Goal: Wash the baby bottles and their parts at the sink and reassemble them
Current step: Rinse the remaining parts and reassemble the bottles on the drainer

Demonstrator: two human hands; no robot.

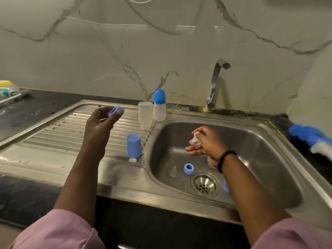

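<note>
Two bottles (151,109), two rings (188,169), two teats (173,171).

A home kitchen: steel sink (269,141) with drainboard (53,141), tap (214,83), marble-look splashback (107,51), dark counter (27,112).

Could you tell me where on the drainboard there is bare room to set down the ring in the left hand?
The ridged drainboard is bare left of the left hand and blue cap. Its back right corner is crowded by the upturned bottle and capped bottle. The basin floor holds loose parts.
</note>
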